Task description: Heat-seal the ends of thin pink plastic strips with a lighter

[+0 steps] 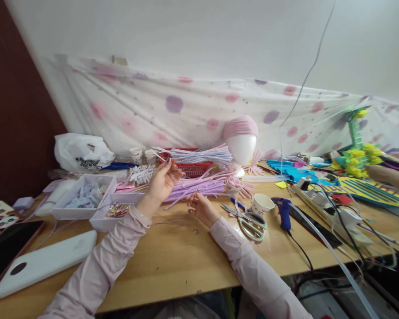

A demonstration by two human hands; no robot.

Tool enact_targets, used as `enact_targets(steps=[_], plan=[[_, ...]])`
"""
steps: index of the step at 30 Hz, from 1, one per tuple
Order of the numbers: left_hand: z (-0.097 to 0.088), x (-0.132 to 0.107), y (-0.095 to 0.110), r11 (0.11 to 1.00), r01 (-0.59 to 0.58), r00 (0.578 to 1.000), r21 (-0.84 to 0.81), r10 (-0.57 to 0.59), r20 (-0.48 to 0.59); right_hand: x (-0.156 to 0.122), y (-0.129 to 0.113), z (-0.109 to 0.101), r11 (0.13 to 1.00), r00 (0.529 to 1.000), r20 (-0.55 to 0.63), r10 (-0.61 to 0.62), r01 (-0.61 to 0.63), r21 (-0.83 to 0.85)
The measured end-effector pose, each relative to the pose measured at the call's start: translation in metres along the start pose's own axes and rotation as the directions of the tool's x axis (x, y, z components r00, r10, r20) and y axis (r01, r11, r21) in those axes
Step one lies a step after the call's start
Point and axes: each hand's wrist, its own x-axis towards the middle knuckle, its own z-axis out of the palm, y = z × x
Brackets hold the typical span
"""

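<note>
My left hand point(161, 181) is raised over the table with its fingertips pinched on the end of a thin pale pipe cleaner point(160, 155), beside a red basket point(195, 169) that carries a bundle of lavender pipe cleaners point(202, 156). My right hand point(201, 206) rests on the wooden table point(173, 261), its fingers curled into a pinch against the near edge of a loose pile of purple pipe cleaners point(199, 186). What that pinch holds is too fine to see.
Scissors point(250, 223), a paper cup point(262, 203) and a blue glue gun point(282, 211) lie right of my hands, before a power strip point(326, 208) with cables. White trays point(86, 198) and a white slab-shaped device point(43, 262) sit left. A foam head point(241, 144) stands behind.
</note>
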Motion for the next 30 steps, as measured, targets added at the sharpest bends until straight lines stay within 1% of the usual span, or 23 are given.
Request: enact_targets(steps=[3, 7, 9, 11, 14, 17, 19, 21, 26, 30], plan=[[-0.001, 0.001, 0.003, 0.998, -0.047, 0.999, 0.049, 0.046, 0.015, -0.001, 0.002, 0.001, 0.999, 0.999, 0.037, 0.040, -0.040, 0.004], [-0.003, 0.002, -0.009, 0.991, -0.064, 0.997, 0.118, 0.057, 0.061, -0.002, 0.004, 0.002, 0.998, 0.995, 0.087, 0.051, -0.047, -0.037], [-0.003, 0.003, -0.015, 0.991, -0.057, 0.996, 0.124, 0.049, 0.069, -0.003, 0.004, 0.001, 0.998, 0.994, 0.099, 0.043, -0.038, -0.057], [-0.004, 0.004, -0.017, 0.993, -0.047, 0.997, 0.105, 0.041, 0.060, -0.003, 0.005, 0.001, 0.997, 0.994, 0.097, 0.048, -0.042, -0.062], [-0.005, 0.006, -0.013, 0.999, -0.023, 1.000, 0.048, 0.023, 0.003, -0.002, 0.006, 0.002, 0.995, 0.995, 0.075, 0.071, -0.066, -0.068], [-0.007, 0.010, -0.006, 0.996, 0.042, 0.997, -0.073, -0.046, -0.053, -0.002, 0.007, 0.006, 0.997, 0.997, 0.063, 0.052, -0.048, -0.067], [-0.007, 0.011, -0.004, 0.984, 0.093, 0.994, -0.149, -0.102, -0.048, -0.002, 0.009, 0.009, 0.998, 0.998, 0.064, 0.028, -0.024, -0.059], [-0.006, 0.012, -0.003, 0.977, 0.121, 0.992, -0.175, -0.126, -0.021, -0.002, 0.011, 0.012, 0.999, 0.998, 0.069, 0.008, -0.004, -0.053], [-0.002, 0.009, -0.006, 0.981, 0.111, 0.994, -0.161, -0.109, 0.020, -0.003, 0.013, 0.010, 1.000, 0.995, 0.095, -0.006, 0.007, -0.009], [-0.001, 0.006, -0.011, 0.986, 0.083, 0.996, -0.146, -0.080, 0.032, -0.003, 0.012, 0.005, 1.000, 0.996, 0.085, -0.021, 0.019, 0.024]])
